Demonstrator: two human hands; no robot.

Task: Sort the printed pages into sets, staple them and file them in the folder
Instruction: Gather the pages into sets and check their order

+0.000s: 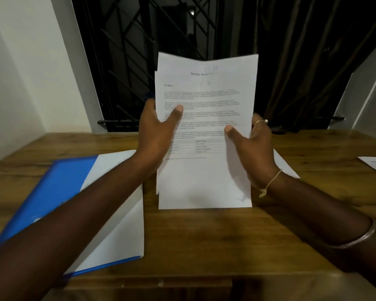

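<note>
Printed pages [204, 94], one loose stack: our left hand [154, 133] and right hand [255, 151] hold it, fingers [175, 112] pinching its side edges. Folder [59, 192] open on desk [204, 240]. We judge stapling and filing still to do.

Top printed page [204, 131]: heading starts "Sample", rest blurred; body text and table unreadable.

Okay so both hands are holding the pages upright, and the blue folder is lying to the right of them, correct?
No. The head view shows the folder lying to the left of the pages, not the right. The left hand and right hand do hold the pages upright.
</note>
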